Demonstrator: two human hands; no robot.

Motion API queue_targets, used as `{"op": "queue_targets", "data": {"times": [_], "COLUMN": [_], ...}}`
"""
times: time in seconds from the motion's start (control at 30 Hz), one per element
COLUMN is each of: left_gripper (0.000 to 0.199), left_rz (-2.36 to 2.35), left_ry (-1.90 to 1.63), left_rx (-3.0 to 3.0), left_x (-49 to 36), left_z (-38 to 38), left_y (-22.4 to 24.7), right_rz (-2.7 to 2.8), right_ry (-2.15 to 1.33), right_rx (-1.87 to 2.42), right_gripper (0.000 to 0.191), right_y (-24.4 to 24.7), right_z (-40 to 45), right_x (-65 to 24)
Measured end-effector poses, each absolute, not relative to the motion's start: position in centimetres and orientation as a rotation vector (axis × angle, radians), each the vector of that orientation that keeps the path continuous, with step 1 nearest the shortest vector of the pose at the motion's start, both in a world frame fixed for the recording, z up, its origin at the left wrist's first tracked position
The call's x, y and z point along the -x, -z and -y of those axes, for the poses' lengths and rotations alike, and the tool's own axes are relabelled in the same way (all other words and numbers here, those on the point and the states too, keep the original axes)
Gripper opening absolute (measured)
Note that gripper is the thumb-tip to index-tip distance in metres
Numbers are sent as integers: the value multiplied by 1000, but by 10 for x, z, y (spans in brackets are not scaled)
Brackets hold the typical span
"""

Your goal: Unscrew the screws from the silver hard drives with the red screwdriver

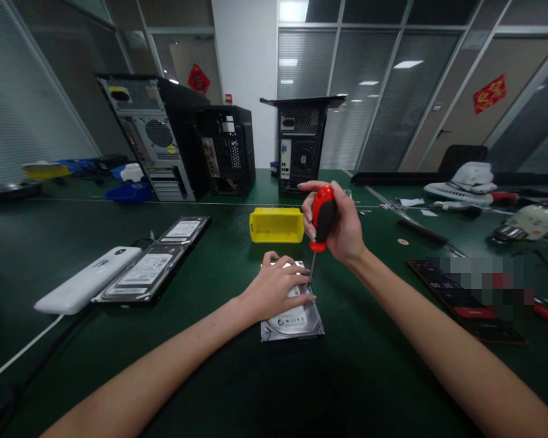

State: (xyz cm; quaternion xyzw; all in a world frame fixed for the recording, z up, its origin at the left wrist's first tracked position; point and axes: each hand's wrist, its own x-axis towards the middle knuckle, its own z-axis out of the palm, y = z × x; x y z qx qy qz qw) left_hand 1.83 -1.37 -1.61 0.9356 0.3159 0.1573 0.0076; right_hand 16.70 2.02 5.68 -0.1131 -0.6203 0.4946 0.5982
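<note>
In the head view, the hard drive (296, 328) is placed label up at the middle of the surface (223, 243), its near edge exposed. Lateral room is bounded by two further drives (144, 274) and a white device (89, 280) well to the left, and by a phone (493, 331) well to the right; a yellow bin (276, 234) is stood just beyond. The drive is partly covered by the left hand (281, 289), laid across it with fingers spread. The screwdriver (323, 213) is gripped by the handle in the right hand (347, 228), its shaft directed down to the drive's right side; tip seating cannot be determined. The phone screen is partly masked by pixel blocks. Both forearms are cut off by the frame. The surface is dark green; computer cases (178, 128) are stood at the back, before glazed partitions (308, 67).
</note>
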Motion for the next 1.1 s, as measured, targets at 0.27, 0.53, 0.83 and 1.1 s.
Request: {"op": "queue_targets", "data": {"times": [0.27, 0.53, 0.83, 1.1], "left_gripper": [32, 31, 31, 32], "left_rz": [-979, -982, -986, -970], "left_ry": [-521, -521, -549, -557], "left_rx": [-2921, -2928, -2933, -2930], "left_x": [-19, -18, -18, -18], "left_z": [13, 13, 12, 11], "left_y": [19, 19, 21, 22], "right_rz": [1424, 1408, 1336, 1311], "right_ry": [-1022, -1142, -1122, -1201], "right_rx": [303, 286, 339, 275], "right_gripper": [24, 32, 34, 44], "right_y": [-60, -58, -57, -56], "right_z": [-22, -19, -21, -25], "right_x": [-172, -167, -168, -168]}}
